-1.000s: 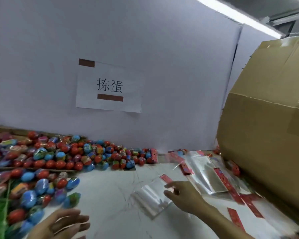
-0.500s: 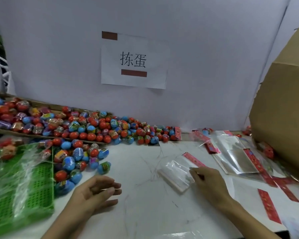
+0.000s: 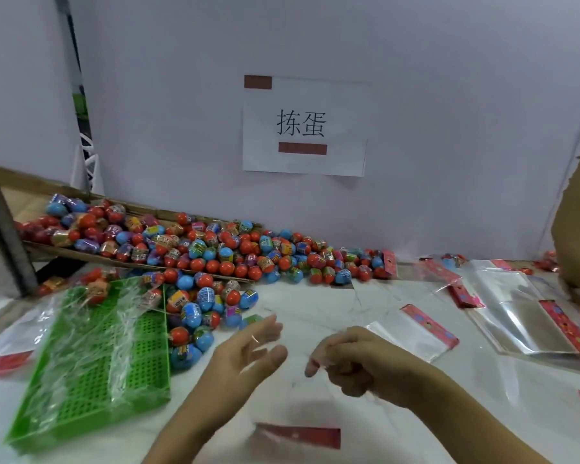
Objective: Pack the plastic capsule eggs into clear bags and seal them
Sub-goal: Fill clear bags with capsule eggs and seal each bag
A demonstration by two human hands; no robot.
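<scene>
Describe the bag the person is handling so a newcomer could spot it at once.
Start at the white paper sign on the wall and drop to the two hands. The clear bag hangs from the right hand. Unlike the bags lying flat to the right, its red header strip points toward the camera.

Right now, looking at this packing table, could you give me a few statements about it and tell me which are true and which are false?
1. The right hand pinches a clear bag with a red strip. True.
2. The left hand grips an egg. False: its fingers are spread and hold nothing.
3. The green tray is full of eggs. False: it holds mostly crumpled clear plastic; the capsule eggs lie heaped beside and behind it.
4. A paper sign is taped to the wall. True.
5. Spare bags lie to the right. True.
</scene>
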